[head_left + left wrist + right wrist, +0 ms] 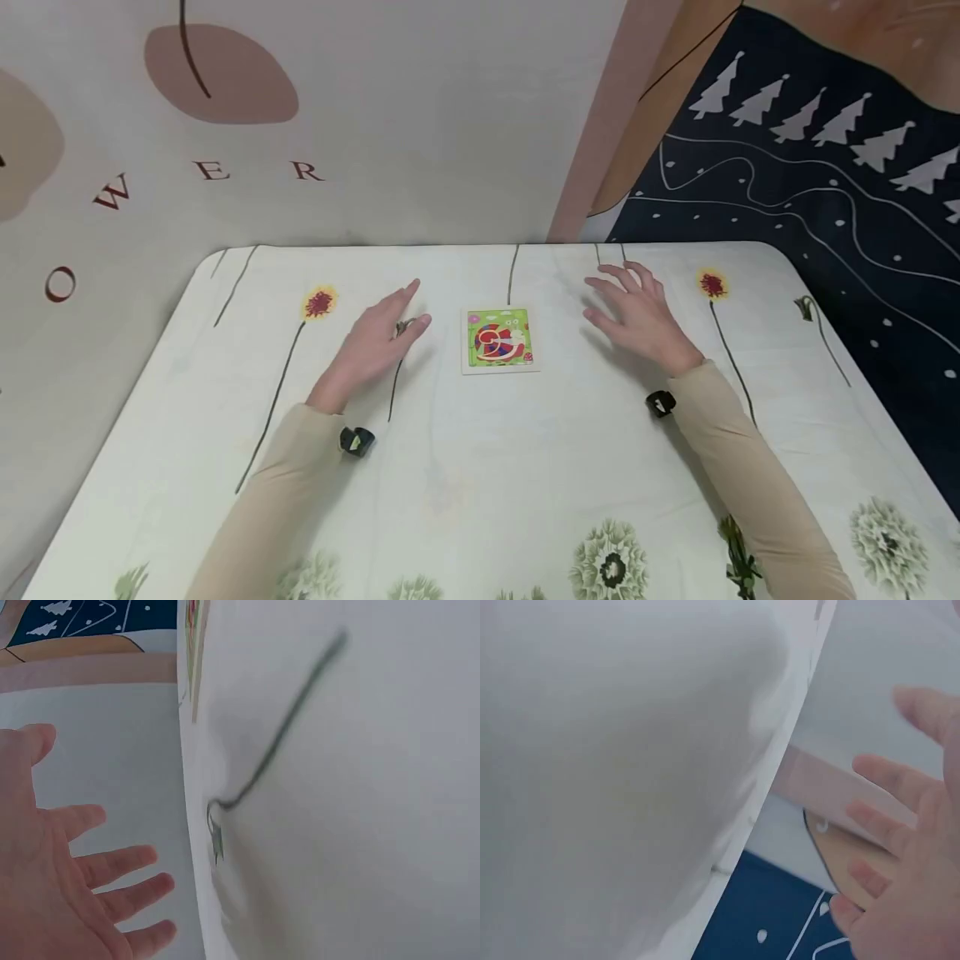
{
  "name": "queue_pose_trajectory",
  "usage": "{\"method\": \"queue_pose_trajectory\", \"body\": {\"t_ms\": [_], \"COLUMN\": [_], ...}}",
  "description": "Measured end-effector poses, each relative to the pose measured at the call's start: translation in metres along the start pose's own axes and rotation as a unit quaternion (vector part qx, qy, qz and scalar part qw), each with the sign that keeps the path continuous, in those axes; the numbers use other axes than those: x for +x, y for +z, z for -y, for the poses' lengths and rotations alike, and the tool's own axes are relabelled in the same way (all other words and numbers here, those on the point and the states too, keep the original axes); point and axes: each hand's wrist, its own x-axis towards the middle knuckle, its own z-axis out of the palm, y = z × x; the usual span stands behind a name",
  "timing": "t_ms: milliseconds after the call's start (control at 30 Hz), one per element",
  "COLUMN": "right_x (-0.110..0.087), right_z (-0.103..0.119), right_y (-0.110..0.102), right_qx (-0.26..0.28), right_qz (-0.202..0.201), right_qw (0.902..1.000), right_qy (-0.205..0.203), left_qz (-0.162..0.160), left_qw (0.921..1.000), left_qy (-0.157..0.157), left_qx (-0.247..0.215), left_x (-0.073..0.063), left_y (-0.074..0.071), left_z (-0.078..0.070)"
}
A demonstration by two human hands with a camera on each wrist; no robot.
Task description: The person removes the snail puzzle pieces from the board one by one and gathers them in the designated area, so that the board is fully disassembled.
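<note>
A small square puzzle board (499, 340) with a colourful snail picture on green lies flat on the white table, between the two hands. To its left, my left hand (378, 333) hovers over the cloth with fingers extended and thumb apart, holding nothing. My right hand (641, 317) is to the right of the board, its fingers spread and slightly bent, also holding nothing. In the left wrist view the left hand's fingers (116, 866) are spread, and the board's edge (196, 667) shows at the top. The right wrist view has the right hand's loose fingers (885, 825) above the table edge.
The table (480, 467) wears a white cloth printed with flowers and stems. Behind it hangs a pale curtain (420, 125) with printed letters, and on the right a dark blue cloth (787, 183) with white trees. A small black device (357, 441) sits at the left wrist.
</note>
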Motion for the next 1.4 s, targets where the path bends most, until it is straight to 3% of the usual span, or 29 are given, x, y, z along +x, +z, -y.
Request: {"method": "queue_pose_trajectory", "body": {"t_ms": [300, 633, 833, 1167, 1400], "right_x": [0.017, 0.032, 0.039, 0.05, 0.055], "right_z": [0.024, 0.053, 0.064, 0.078, 0.088], "right_y": [0.014, 0.029, 0.035, 0.04, 0.044], "right_qx": [0.061, 0.138, 0.149, 0.159, 0.171], "right_qz": [-0.053, -0.047, -0.038, -0.005, 0.031], "right_qw": [0.9964, 0.9885, 0.9867, 0.9862, 0.9839], "right_qy": [-0.024, -0.042, -0.052, -0.047, -0.041], "left_qz": [0.024, 0.058, 0.078, 0.11, 0.1], "left_qw": [0.9972, 0.9946, 0.9932, 0.9868, 0.9847], "left_qy": [-0.005, 0.016, 0.041, 0.118, 0.143], "left_qx": [-0.07, -0.084, -0.076, -0.016, -0.004], "left_x": [0.005, 0.008, 0.007, 0.009, 0.012], "left_y": [0.012, 0.024, 0.026, 0.029, 0.033], "left_z": [-0.017, -0.027, -0.025, -0.025, -0.02]}}
